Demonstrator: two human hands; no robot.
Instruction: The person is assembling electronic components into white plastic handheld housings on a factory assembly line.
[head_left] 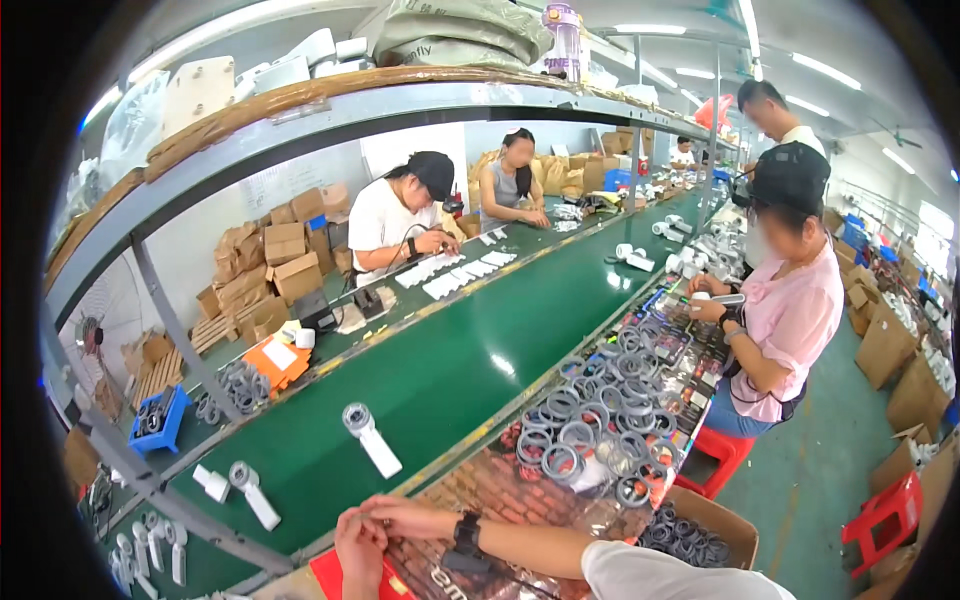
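My left hand (358, 545) and my right hand (408, 517) meet at the near edge of the work table, fingers closed and pressed together. Whatever lies between them is too small or hidden to make out. A dark band circles my right wrist. Beneath my hands shows a red flat piece (328, 574) beside the brick-patterned table cover (470, 492). To the right spreads a pile of grey rings (577, 435). Just beyond my hands, a white handheld fan (376, 446) with a round grey-rimmed head lies on the green conveyor belt (470, 385).
More white fans (254, 495) lie on the belt at left. A metal shelf frame (180, 515) rises there, its loaded shelf overhead. A cardboard box (742, 525) of dark rings stands at lower right. One person in pink sits at right; others work across the belt.
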